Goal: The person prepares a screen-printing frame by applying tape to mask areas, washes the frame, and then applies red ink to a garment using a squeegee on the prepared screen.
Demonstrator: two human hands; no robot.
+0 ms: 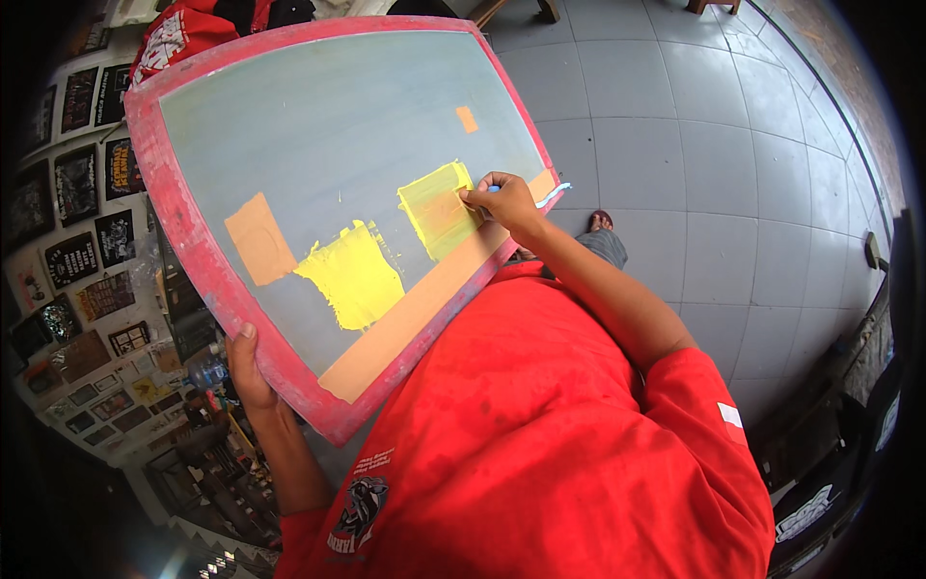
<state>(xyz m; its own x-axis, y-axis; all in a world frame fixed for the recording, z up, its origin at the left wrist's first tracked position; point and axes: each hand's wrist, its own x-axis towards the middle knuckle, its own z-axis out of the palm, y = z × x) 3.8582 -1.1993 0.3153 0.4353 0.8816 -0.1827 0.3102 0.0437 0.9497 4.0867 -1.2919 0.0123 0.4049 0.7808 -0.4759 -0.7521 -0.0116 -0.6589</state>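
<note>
A large screen-printing screen [318, 125], with grey-green mesh in a worn red frame, is tilted in front of my body. My left hand [251, 372] grips the frame's lower left side, thumb on its face. Two yellow ink patches lie on the mesh: a thick, ragged one [352, 278] and a thinner, squarish one [436, 210]. My right hand [502, 203] is pinched at the squarish patch's right edge. A bit of light blue shows between its fingers; its kind is hidden. Brown tape covers the near edge [415, 314], with separate tape pieces at the left [260, 238] and upper right [467, 120].
A light-blue and white strip [554, 196] shows at the frame's right corner. Grey floor tiles [632, 159] extend to the right, with my sandaled foot [601, 221] on them. Small framed prints [77, 183] and shelves of items [217, 454] are on the left. A red cloth [193, 39] lies behind the screen.
</note>
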